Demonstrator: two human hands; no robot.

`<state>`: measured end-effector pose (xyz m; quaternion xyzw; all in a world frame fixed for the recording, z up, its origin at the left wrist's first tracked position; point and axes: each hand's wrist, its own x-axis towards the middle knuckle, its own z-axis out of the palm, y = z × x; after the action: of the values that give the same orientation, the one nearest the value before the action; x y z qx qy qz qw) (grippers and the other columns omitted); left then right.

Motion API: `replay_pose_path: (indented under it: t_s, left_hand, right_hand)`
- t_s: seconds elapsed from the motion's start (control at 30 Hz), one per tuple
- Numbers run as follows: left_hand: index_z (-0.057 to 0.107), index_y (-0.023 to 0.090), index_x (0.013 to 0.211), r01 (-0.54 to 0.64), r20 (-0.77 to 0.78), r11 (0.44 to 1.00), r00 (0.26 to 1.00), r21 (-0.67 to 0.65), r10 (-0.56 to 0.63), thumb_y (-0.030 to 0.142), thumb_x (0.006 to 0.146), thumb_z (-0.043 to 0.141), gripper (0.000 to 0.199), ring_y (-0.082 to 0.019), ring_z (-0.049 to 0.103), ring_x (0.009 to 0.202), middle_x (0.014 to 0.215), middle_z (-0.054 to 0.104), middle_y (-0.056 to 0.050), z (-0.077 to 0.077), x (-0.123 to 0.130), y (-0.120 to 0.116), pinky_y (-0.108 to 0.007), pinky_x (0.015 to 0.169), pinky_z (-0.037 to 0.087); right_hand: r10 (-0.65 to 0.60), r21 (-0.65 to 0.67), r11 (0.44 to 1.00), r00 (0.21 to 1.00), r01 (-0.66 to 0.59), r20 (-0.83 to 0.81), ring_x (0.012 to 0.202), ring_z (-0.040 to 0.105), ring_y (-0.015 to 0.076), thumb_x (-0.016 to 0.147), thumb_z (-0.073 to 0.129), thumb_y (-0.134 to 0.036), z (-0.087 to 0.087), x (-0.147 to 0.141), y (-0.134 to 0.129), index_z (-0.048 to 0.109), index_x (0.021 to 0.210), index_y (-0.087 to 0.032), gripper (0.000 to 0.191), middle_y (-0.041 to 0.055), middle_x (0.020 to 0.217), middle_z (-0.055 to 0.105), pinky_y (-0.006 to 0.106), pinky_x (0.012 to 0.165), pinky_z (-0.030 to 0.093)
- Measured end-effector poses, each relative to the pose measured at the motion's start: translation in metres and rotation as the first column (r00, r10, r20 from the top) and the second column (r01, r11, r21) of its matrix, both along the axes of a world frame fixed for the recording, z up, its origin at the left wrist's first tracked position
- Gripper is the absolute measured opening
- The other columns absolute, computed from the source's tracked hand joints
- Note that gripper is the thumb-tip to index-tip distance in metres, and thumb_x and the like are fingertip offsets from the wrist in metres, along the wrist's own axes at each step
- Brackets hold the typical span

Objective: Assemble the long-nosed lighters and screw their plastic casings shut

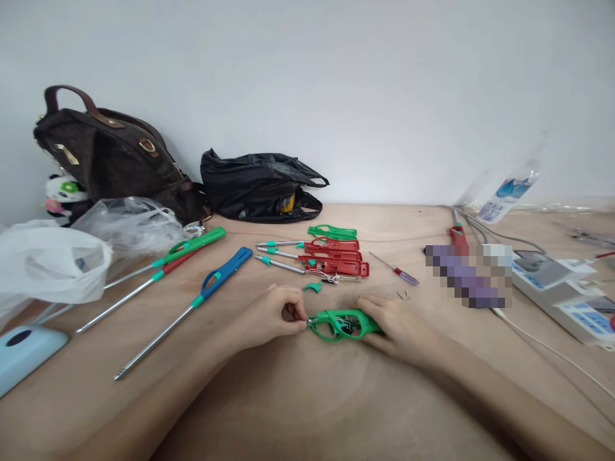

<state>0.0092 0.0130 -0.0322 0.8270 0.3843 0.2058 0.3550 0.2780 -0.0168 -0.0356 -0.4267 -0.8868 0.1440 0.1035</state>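
Green lighter casing [342,325] held lengthwise at the desk [307,403].
Its rear end is gripped by the right fingers [372,307]; its narrow front tip is apparently pinched by the left fingers [296,303].

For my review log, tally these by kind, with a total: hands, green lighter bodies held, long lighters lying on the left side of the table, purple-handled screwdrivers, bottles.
Hands: 2, the left hand and the right hand
Held green lighter body: 1
Long lighters, left side: 3, a green lighter, a red lighter, a blue lighter
Purple-handled screwdriver: 1
Bottle: 1
Total: 8
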Motion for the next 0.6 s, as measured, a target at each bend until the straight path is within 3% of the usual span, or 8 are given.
replay_pose_path:
  t_s: [0.13,0.47,0.6]
  left_hand:
    - [0.059,0.017,0.067,0.014,-0.011,1.0,1.0,-0.003,-0.014,0.022,0.074,0.064,0.01,-0.015,0.058,0.069,0.074,0.066,0.0,0.0024,0.0009,-0.0004,-0.026,0.063,0.043]
    - [0.059,0.018,0.069,0.029,-0.013,1.0,0.999,-0.004,-0.029,0.02,0.076,0.062,0.008,-0.014,0.057,0.07,0.076,0.064,0.002,-0.003,-0.0021,0.0006,-0.024,0.062,0.042]
    - [0.056,0.019,0.068,0.013,-0.08,0.998,0.997,0.069,-0.007,0.021,0.077,0.061,0.011,-0.015,0.057,0.073,0.075,0.063,0.003,-0.0007,-0.0007,-0.0012,-0.028,0.072,0.041]
  right_hand:
    - [-0.009,-0.019,1.0,0.999,0.008,-0.051,0.088,0.063,0.0228,0.079,0.055,-0.011,-0.0027,0.0035,0.0046,0.058,0.095,-0.018,0.017,0.0078,0.099,0.067,0.032,0.072,0.045]
    - [-0.103,-0.132,0.987,0.989,0.089,-0.107,0.076,0.062,0.0182,0.073,0.055,-0.007,0.0016,-0.0016,0.0048,0.062,0.09,-0.019,0.022,0.0027,0.085,0.068,0.026,0.065,0.041]
    - [-0.118,-0.163,0.981,0.99,0.103,-0.082,0.078,0.062,0.0194,0.075,0.055,-0.009,0.0014,0.0004,0.0065,0.063,0.096,-0.019,0.024,0.0038,0.089,0.069,0.028,0.066,0.041]
